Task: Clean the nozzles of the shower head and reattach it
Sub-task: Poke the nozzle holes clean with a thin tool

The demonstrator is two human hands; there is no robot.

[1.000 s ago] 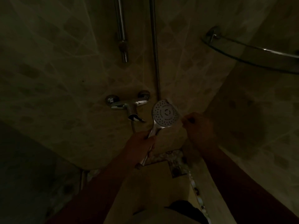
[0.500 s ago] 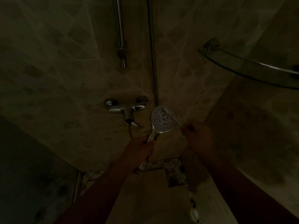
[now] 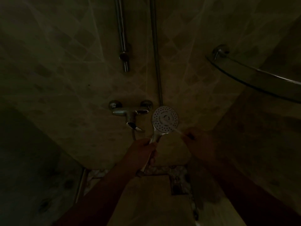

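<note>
While the light is this dim, read your scene outward from the mixer tap, left to right:

Mixer tap (image 3: pixel 130 112): it sits on the tiled wall at mid-frame, its lever pointing down toward you.

Rail (image 3: pixel 122 35): a chrome bar hangs on the wall above the tap, ending well short of it.

Left hand (image 3: pixel 141 154): below the tap and slightly right of it, your fingers are wrapped around the handle of the shower head, gripping it firmly.

Hose (image 3: pixel 156 46): a thin line runs up the wall just right of the tap and out of the top of the frame.

Shower head (image 3: pixel 165 119): detached from the wall and held up just right of the tap, its round nozzle face is turned toward you, with the handle slanting down into your left hand.

Thin tool (image 3: pixel 178 132): a pale, slender thing reaches from your right hand up to the lower right edge of the nozzle face; what it is you cannot tell in this gloom.

Right hand (image 3: pixel 197 141): lower right of the tap, beyond the shower head, your fingers are pinched closed on the near end of that thin tool.

Glass shelf (image 3: pixel 254 75): far right of the tap and higher up, a curved corner shelf with a metal bracket.
</note>
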